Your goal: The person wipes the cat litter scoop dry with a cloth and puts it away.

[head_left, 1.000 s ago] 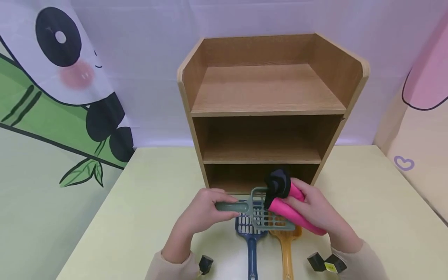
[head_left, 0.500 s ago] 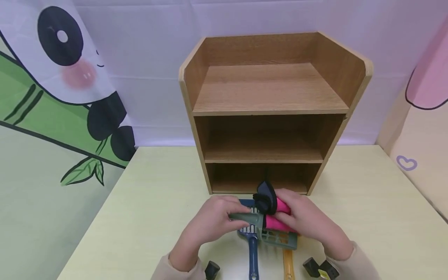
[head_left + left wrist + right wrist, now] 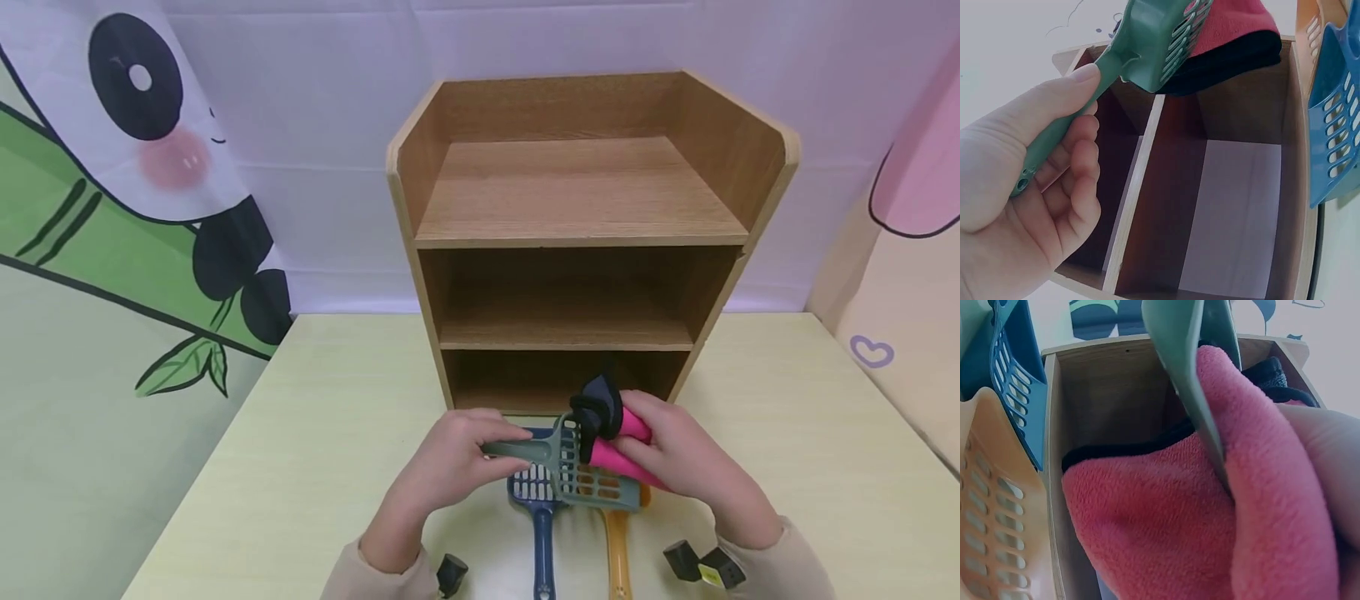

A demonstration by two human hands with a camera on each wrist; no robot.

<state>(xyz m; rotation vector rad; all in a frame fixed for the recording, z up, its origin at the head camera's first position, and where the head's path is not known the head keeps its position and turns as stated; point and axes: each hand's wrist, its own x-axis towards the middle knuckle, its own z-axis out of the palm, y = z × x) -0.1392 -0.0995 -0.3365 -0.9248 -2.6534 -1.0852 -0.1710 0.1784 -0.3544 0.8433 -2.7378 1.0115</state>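
My left hand [image 3: 453, 458] grips a grey-green litter scoop [image 3: 525, 451] by its handle, the slotted head pointing right. In the left wrist view, thumb and curled fingers wrap the scoop's handle [image 3: 1054, 134]. My right hand [image 3: 686, 458] holds a pink towelling cloth [image 3: 626, 467] with black edging and a dark reverse side. The cloth is folded over the rim of the scoop's head, on both faces in the right wrist view. Below, a blue litter scoop [image 3: 543, 542] and an orange litter scoop [image 3: 617, 546] lie side by side, heads partly covered by the green one.
A wooden shelf unit [image 3: 577, 242] with three levels stands on the pale table [image 3: 337, 400] just beyond the hands. Behind it hangs a lilac backdrop [image 3: 330, 100] with a cartoon print. Black blocks [image 3: 701, 564] sit at the wrists.
The cloth and right hand moved left and down over the green scoop toward its handle, then back right and up. The scoop dipped and rose slightly in the left hand.
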